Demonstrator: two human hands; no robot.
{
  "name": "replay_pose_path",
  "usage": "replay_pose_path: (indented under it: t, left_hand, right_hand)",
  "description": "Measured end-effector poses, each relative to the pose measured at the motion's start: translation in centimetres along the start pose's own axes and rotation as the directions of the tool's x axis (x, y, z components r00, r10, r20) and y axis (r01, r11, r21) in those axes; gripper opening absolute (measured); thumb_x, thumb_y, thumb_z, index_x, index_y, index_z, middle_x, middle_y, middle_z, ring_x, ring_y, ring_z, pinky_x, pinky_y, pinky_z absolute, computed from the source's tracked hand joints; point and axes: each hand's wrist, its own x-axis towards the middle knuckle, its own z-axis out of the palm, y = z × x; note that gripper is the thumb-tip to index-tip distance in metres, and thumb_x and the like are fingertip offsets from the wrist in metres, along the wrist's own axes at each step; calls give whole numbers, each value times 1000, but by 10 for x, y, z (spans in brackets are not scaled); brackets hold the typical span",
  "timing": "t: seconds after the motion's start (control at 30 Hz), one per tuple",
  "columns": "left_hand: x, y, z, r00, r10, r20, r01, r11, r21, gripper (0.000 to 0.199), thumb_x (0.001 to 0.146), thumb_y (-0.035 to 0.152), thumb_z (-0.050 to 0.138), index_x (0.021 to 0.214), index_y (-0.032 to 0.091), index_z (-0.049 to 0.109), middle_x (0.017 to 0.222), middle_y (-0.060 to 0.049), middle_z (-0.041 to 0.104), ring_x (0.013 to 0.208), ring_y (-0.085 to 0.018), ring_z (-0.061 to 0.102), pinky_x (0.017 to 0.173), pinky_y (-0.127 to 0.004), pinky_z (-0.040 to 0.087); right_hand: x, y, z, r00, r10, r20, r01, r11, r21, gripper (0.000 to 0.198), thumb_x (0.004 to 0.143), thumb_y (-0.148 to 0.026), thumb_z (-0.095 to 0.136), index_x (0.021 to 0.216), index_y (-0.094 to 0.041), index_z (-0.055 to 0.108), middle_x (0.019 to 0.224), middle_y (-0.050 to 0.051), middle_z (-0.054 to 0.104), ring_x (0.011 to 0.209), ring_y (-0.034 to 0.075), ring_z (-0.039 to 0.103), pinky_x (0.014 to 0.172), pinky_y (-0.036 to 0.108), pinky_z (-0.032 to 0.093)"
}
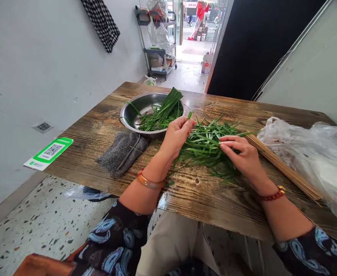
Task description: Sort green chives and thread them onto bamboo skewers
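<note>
My left hand (175, 136) is closed around a few garlic chives, whose cut green ends poke up past the thumb. Across from it, my right hand (240, 155) pinches a chive leaf between thumb and fingertips. Beneath and between both hands lies a loose heap of garlic chives (208, 134) on the wooden table (185, 188). Behind my left hand stands a steel bowl (123, 113) containing a neat bunch of chives (170, 101) laid over looser ones. My left palm and what it covers are hidden.
Left of my left arm lies a dark grey mesh cloth (122, 153). Thin wooden skewers (285, 168) lie at the right beside a clear plastic bag (309, 149). A green-framed QR card (50, 151) sits at the table's left edge. Beyond stands a wheeled cart (159, 50).
</note>
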Motion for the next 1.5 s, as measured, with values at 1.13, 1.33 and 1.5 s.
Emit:
replay_pose_path:
  t: [1.13, 1.33, 1.5]
  left_hand:
    - [-6, -9, 2, 948, -147, 283, 185, 977, -111, 26, 76, 37, 68, 85, 13, 61, 61, 5, 49, 45, -3, 37, 42, -16, 20]
    - [-8, -6, 7, 947, -52, 317, 111, 979, -170, 39, 72, 36, 75, 101, 14, 63, 67, 5, 50, 49, -2, 37, 44, -17, 23]
    - [-5, -1, 3, 973, -64, 220, 89, 991, -101, 29, 82, 41, 65, 81, 12, 63, 63, 3, 50, 49, -3, 38, 43, -17, 23]
  right_hand:
    - [21, -38, 21, 930, 338, 146, -355, 717, 600, 22, 82, -39, 67, 94, -20, 71, 71, 0, 68, 62, 11, 58, 59, 24, 48]
    - [18, -40, 28, 919, 366, 146, -375, 703, 604, 27, 83, -40, 65, 97, -18, 67, 69, 1, 69, 59, 11, 60, 59, 25, 49]
    - [14, -44, 26, 954, 191, 230, -280, 844, 457, 27, 86, -40, 61, 100, -19, 70, 78, 3, 74, 68, 15, 66, 67, 31, 53]
